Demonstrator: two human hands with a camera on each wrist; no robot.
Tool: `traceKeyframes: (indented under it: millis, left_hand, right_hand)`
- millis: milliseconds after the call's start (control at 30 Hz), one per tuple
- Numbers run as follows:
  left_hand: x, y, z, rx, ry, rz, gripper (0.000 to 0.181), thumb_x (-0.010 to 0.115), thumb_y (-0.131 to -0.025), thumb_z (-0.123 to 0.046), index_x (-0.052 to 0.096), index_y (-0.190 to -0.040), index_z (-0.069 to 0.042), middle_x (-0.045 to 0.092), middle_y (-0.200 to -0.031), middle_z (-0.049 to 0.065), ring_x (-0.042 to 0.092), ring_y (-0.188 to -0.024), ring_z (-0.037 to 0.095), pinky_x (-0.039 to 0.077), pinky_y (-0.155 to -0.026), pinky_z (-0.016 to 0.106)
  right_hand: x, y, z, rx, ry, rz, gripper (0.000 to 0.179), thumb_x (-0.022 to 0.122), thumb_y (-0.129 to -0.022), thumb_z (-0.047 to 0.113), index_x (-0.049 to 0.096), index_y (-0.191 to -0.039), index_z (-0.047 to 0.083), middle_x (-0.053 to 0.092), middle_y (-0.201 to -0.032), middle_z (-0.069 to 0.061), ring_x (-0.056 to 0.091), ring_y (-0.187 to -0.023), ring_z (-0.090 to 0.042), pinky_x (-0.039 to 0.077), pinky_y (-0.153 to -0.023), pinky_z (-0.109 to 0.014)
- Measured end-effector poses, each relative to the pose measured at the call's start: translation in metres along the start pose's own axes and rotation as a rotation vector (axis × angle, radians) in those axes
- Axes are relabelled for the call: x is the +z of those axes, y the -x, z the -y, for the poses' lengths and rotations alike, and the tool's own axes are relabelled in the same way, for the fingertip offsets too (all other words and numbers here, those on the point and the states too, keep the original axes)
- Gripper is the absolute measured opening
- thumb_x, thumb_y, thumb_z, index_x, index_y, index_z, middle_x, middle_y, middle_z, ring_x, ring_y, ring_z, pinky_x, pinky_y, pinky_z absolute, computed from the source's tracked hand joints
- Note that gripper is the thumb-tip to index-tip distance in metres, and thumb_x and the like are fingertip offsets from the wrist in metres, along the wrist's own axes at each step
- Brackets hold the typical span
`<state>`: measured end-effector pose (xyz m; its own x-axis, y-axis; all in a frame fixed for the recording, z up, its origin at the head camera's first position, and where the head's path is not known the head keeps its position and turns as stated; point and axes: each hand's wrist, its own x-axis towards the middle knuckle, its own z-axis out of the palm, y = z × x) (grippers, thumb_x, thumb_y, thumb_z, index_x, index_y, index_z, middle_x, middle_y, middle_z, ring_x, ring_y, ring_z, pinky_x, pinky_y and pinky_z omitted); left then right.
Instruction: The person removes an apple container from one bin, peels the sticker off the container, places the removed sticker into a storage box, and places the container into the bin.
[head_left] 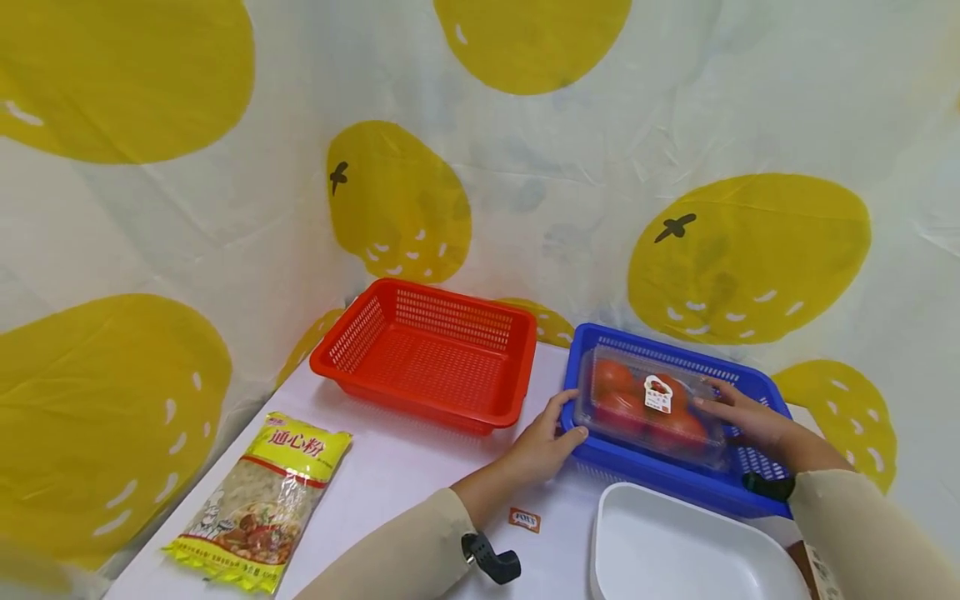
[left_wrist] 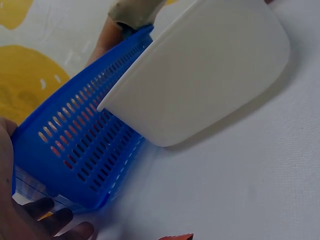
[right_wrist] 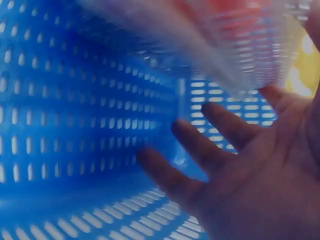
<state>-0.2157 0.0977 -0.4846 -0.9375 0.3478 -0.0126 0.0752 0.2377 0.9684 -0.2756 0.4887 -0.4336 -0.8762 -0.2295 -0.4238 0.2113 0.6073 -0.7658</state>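
A clear plastic box of tomatoes (head_left: 651, 408) with a white label lies partly inside the blue basket (head_left: 757, 392); its left end is close to the basket's left rim. My right hand (head_left: 757, 425) pinches the box's right edge between thumb and index finger. The right wrist view shows the other fingers (right_wrist: 200, 145) spread inside the basket below the box. At the basket's left corner, my left hand (head_left: 543, 442) grips the rim and wall with thumb and fingers. In the left wrist view, some of its fingers (left_wrist: 55, 220) stretch past the basket's underside.
A red basket (head_left: 442, 358) stands at the back left. In front of it lies a yellow bag of macaroni (head_left: 262, 500). Close before the blue basket sits a white tub (head_left: 690, 550). A small orange packet (head_left: 524, 519) lies beside the tub. A brown-edged box (head_left: 813, 567) shows at lower right.
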Motion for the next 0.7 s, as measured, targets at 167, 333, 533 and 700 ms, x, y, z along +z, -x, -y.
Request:
traceKeyframes:
  millis: [167,333,533,700]
  left_hand:
    - [0.006,0.002,0.003,-0.031,0.0,0.028,0.059,0.062,-0.107,-0.04,0.035,-0.159,-0.049,0.053,-0.159,-0.002,0.058,-0.139,0.023,0.049,-0.114,0.05]
    - [0.004,0.002,0.004,-0.023,-0.008,0.031,0.059,0.059,-0.108,-0.044,0.031,-0.159,-0.052,0.048,-0.163,-0.004,0.053,-0.145,0.022,0.046,-0.116,0.051]
    - [0.001,-0.002,0.005,0.018,-0.008,0.041,0.06,0.056,-0.109,-0.045,0.028,-0.162,-0.048,0.045,-0.165,-0.001,0.049,-0.148,0.023,0.042,-0.119,0.051]
    - [0.001,-0.005,0.008,0.017,0.007,0.051,0.061,0.056,-0.109,-0.047,0.027,-0.162,-0.05,0.045,-0.165,0.001,0.051,-0.146,0.024,0.042,-0.12,0.052]
  right_hand:
    - [0.008,0.001,-0.013,0.019,-0.038,0.034,0.095,0.05,-0.11,0.051,-0.017,-0.168,0.018,0.005,-0.166,-0.037,0.021,-0.147,-0.063,0.035,-0.113,-0.077]
    - [0.012,-0.002,-0.012,-0.006,-0.054,0.07,0.093,0.048,-0.111,0.05,-0.023,-0.166,0.026,0.005,-0.165,-0.036,0.024,-0.147,-0.06,0.033,-0.115,-0.076]
    - [0.008,-0.011,-0.007,-0.072,-0.182,0.097,0.083,0.044,-0.114,0.04,-0.021,-0.164,0.03,0.0,-0.168,-0.029,0.026,-0.148,-0.054,0.037,-0.117,-0.069]
    - [0.006,-0.01,-0.007,-0.092,-0.286,0.096,0.086,0.051,-0.113,0.029,-0.016,-0.166,0.041,-0.009,-0.17,-0.024,0.02,-0.15,-0.054,0.04,-0.116,-0.066]
